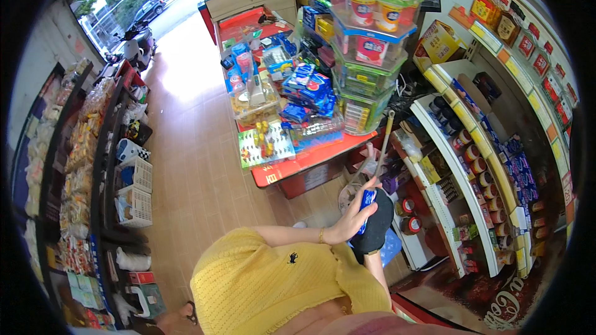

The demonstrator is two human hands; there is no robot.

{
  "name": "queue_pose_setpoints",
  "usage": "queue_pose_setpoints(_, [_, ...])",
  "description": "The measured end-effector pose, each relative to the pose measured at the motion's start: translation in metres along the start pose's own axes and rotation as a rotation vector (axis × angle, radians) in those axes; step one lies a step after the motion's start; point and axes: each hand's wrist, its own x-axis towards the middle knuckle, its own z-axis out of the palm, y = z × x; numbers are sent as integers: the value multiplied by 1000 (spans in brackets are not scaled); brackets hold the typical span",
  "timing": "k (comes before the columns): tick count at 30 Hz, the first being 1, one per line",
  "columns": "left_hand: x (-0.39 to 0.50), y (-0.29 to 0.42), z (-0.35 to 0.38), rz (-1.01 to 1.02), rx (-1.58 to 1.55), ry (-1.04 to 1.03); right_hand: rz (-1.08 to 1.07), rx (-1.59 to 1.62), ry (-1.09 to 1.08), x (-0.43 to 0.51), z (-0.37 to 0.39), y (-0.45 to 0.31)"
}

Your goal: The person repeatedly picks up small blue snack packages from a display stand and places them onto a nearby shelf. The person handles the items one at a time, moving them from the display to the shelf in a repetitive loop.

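My left hand (347,224) reaches across my front and holds a small blue packet (367,211) with pale lettering. The packet lies against a rounded black fabric piece (381,221), which covers my right hand. Whether it is a glove or a cloth, I cannot tell. Below it, the right wrist (371,254) wears a band. The right fingers are hidden, so their grip does not show. Both hands are between the red counter (321,154) and the shelf unit on the right.
The counter carries blue packets (309,84), a clear tub (253,100) and stacked clear boxes (365,67). A long stick (385,142) leans beside it. Shelves with jars (479,167) curve along the right. Snack racks (86,149) and white baskets (135,207) line the left.
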Motion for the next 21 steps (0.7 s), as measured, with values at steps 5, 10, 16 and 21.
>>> queue_pose_setpoints(5, [24, 25, -54, -171, -230, 137, -16, -26, -54, 3, 58, -14])
queue_pose_setpoints(10, [25, 19, -99, -350, -132, 240, -54, -122, -82, 8, 104, -27])
queue_pose_setpoints(16, [10, 14, -129, -348, -137, 144, -28, -206, -47, 19, 124, -26])
queue_pose_setpoints(21, [16, 28, -148, 31, 88, 126, -30, -263, -50, 22, 146, -27])
